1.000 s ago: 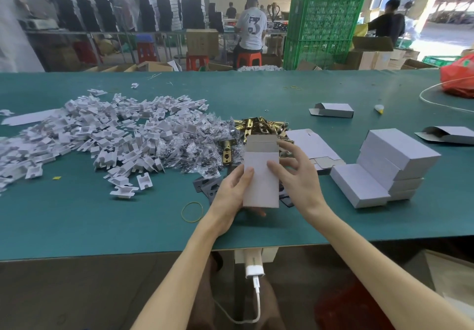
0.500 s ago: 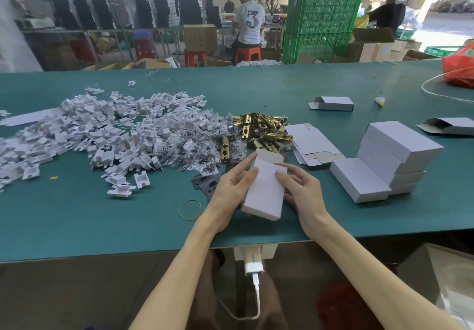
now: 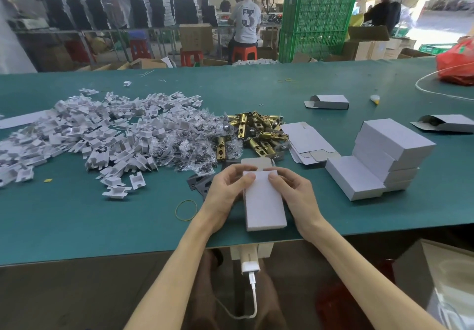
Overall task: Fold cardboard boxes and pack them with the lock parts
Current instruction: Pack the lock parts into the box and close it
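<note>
Cardboard box point(image 3: 264, 201) at table point(image 3: 77, 227) front edge, flap at far end | left hand point(image 3: 225, 191) and right hand point(image 3: 295, 193) clasp its sides, thumbs on top, fingers curled round far end | brass latches point(image 3: 259, 134) just beyond | closed boxes point(image 3: 384, 160) stacked right | shirt point(image 3: 247, 19) behind far edge reads "3"

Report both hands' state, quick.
Left hand: holding the white box, thumb on top.
Right hand: holding the same box, thumb on top.

A large "3" stands on the back of a seated worker's white shirt point(image 3: 246, 23).
</note>
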Demonstrator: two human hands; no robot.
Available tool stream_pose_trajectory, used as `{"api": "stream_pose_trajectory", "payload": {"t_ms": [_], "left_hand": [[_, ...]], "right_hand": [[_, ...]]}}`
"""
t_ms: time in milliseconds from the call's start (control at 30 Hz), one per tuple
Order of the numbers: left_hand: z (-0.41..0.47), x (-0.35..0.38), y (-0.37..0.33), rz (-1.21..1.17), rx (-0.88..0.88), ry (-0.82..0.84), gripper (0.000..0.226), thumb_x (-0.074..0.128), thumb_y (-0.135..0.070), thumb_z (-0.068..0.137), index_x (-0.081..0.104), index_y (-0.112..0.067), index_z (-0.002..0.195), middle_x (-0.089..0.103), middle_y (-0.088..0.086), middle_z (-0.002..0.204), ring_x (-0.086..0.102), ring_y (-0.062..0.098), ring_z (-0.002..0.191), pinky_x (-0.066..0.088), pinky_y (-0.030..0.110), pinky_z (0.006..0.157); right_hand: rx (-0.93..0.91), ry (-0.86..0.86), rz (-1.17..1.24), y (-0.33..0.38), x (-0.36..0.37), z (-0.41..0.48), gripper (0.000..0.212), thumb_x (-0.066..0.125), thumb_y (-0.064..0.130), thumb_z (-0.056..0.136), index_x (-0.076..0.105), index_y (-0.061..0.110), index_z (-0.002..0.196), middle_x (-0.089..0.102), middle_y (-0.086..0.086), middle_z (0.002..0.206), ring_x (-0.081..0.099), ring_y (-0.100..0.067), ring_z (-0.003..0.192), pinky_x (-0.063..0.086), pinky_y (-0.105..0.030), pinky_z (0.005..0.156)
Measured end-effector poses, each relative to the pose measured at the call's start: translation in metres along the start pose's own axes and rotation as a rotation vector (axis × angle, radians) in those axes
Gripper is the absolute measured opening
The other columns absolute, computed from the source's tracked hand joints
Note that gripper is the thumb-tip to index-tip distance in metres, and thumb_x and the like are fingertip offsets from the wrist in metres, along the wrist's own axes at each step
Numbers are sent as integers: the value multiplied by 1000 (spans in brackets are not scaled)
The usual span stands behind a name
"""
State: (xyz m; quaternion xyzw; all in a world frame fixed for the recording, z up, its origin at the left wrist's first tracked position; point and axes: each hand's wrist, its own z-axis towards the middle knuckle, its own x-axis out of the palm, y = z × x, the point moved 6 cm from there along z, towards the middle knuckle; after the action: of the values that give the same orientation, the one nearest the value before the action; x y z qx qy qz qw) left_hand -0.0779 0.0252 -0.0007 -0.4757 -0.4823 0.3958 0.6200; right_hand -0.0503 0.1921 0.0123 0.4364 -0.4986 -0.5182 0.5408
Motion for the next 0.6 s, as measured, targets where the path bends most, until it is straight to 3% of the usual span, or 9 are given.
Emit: {"api": "stream_pose_trajectory", "payload": {"t_ms": [333,500,600], "left_hand": [[-4,6,-4,-16,-46,35,37,75,-30,88,76,-13,121,74,15,123,70,24,107,54,45,100],[-6,9,-6,-22,-38,90,32,72,-30,93,77,-14,120,75,14,120,69,23,106,54,41,99],[-6,10,-8,-22,-30,101,32,72,-28,93,77,-15,122,75,13,121,68,22,105,56,36,94]], "right_hand": [[-5,-3,-31,3,0,-1,11,63,36,99,74,33,99,74,2,98,71,-17,85,58,-33,69],[-16,2,-35,5,1,-2,14,62,41,98,73,33,98,73,3,97,71,-14,82,57,-26,65],[-10,4,-33,3,0,-2,16,64,43,96,73,31,100,73,2,98,72,-19,85,58,-28,65]]}}
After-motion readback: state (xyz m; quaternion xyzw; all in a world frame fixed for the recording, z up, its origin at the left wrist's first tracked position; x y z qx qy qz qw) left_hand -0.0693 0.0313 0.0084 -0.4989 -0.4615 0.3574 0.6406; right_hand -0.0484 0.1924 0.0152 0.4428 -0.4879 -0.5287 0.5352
